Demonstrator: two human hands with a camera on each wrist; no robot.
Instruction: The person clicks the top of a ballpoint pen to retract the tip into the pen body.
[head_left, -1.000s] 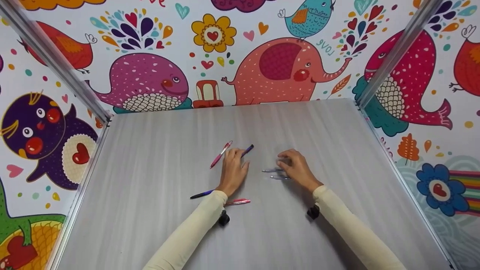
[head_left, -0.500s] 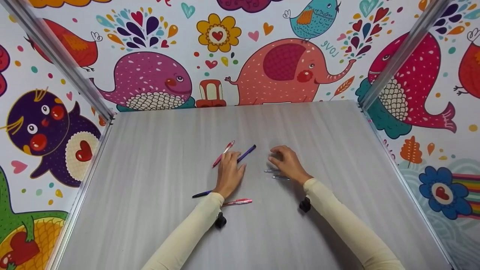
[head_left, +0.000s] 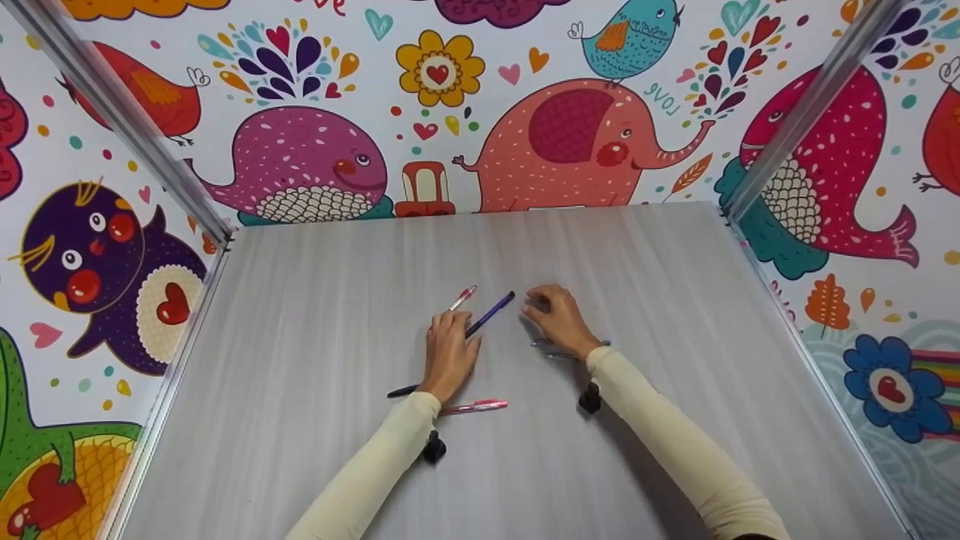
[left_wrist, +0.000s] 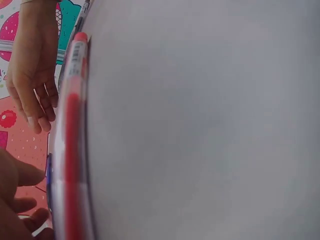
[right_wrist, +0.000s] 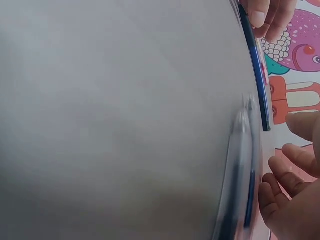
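In the head view my left hand (head_left: 450, 352) lies over the lower part of a clear-and-red pen (head_left: 464, 297), with relaxed fingers. Right beside its fingertips is a blue pen (head_left: 493, 311), slanting away to the right. My right hand (head_left: 559, 319) hovers off that pen's far end, its fingers loosely bent and nothing between them. Two clear pens (head_left: 561, 355) lie under the right hand and wrist, partly hidden. Under the left wrist are a dark pen (head_left: 403, 391) and a red pen (head_left: 480, 406). The right wrist view shows the left fingertips close to the blue pen (right_wrist: 260, 80).
The grey tabletop (head_left: 337, 300) carries all the pens. Metal posts (head_left: 127, 120) and a brightly printed wall (head_left: 517, 45) bound it at the back and sides. A small black device (head_left: 434, 448) is worn on each wrist.
My left hand has slid left off the blue pen, uncovering more of it, and now covers more of the red pen behind. My right hand has moved left toward the blue pen.
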